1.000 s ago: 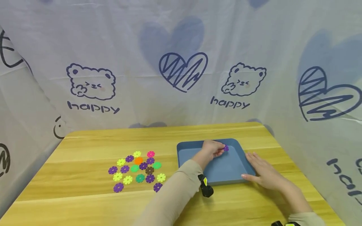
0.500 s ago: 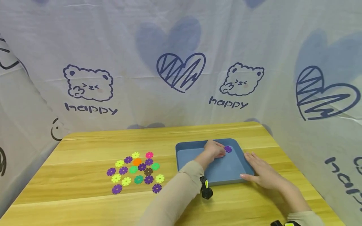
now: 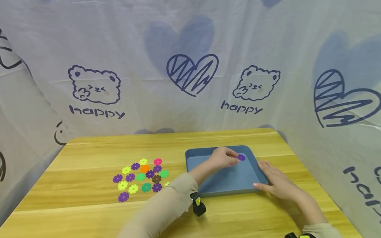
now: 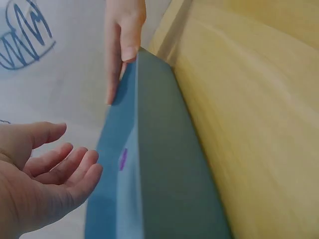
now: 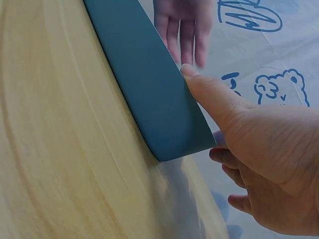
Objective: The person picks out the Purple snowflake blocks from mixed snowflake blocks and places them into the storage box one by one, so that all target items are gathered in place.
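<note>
A purple notched disc (image 3: pixel 241 157) lies flat in the blue-grey tray (image 3: pixel 226 190), towards its far right corner. My left hand (image 3: pixel 223 158) hovers over the tray beside that disc; in the left wrist view the left hand (image 4: pixel 50 184) has its thumb apart from its loosely bent fingers, with nothing between them. My right hand (image 3: pixel 276 181) rests against the tray's near right corner. Its thumb touches the front wall and its fingers lie along the right side. In the right wrist view, the right hand (image 5: pixel 269 154) spans that corner, which partly hides the index finger.
Several notched discs in purple, yellow, green, orange, pink and brown, such as an orange disc (image 3: pixel 145 169), are spread on the wooden table (image 3: pixel 89 218) left of the tray. My left forearm covers some of them. A printed white curtain (image 3: pixel 143 66) hangs behind the table.
My left hand has let go of the purple disc, which now lies in the tray. The left forearm has shifted left. The right hand has stayed at the tray corner.
</note>
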A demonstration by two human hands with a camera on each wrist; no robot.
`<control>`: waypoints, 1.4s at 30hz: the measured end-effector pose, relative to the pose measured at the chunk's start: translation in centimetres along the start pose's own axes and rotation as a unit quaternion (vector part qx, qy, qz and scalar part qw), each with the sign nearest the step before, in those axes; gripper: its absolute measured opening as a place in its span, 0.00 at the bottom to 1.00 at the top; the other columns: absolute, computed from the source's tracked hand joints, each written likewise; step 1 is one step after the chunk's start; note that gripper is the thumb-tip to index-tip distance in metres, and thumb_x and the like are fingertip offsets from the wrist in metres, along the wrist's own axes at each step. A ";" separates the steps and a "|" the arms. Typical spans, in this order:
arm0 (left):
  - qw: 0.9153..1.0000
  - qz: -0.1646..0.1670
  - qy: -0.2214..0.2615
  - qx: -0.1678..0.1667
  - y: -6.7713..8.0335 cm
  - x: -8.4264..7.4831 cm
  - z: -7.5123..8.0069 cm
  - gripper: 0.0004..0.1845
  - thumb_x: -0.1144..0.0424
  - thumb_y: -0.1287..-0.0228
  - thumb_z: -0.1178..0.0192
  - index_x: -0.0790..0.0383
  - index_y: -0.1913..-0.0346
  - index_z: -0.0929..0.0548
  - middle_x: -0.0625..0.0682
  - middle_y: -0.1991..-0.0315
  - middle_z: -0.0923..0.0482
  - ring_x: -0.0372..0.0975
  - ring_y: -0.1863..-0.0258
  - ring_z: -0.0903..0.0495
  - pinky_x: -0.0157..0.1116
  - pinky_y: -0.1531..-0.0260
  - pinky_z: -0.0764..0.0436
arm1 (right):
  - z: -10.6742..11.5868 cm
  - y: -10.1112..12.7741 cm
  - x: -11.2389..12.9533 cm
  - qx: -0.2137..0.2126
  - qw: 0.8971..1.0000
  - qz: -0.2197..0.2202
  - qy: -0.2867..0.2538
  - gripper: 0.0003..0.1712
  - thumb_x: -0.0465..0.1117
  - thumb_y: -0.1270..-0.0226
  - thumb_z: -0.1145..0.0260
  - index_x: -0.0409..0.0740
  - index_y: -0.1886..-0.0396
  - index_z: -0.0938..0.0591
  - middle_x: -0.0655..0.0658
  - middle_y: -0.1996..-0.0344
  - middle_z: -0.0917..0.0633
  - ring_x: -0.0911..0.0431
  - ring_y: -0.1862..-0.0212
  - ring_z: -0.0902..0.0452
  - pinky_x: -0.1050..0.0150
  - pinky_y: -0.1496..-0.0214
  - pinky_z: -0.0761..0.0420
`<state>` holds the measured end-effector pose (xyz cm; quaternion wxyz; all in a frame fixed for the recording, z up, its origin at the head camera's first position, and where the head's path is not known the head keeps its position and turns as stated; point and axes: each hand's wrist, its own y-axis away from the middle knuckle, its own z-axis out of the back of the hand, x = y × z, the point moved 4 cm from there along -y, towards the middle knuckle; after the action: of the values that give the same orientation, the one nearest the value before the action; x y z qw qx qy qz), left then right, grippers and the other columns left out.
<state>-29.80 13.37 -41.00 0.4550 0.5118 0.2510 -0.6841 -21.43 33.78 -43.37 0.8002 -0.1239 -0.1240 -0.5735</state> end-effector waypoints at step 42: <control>0.950 -0.073 -0.304 0.001 17.4 10.5 14.8 0.18 0.59 0.52 0.26 0.61 0.58 0.17 0.46 0.68 0.26 0.36 0.66 0.31 0.31 0.64 0.27 | -0.1 -0.1 0.0 -0.001 1.000 0.007 -0.004 0.52 0.58 0.38 0.33 0.29 0.27 0.42 0.25 0.29 0.41 0.29 0.28 0.49 0.30 0.33 0.44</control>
<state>-22.13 -10.43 -43.48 0.4579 0.2605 0.1366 -0.8389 -21.57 33.75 -43.46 0.8034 -0.1282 -0.1258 -0.5678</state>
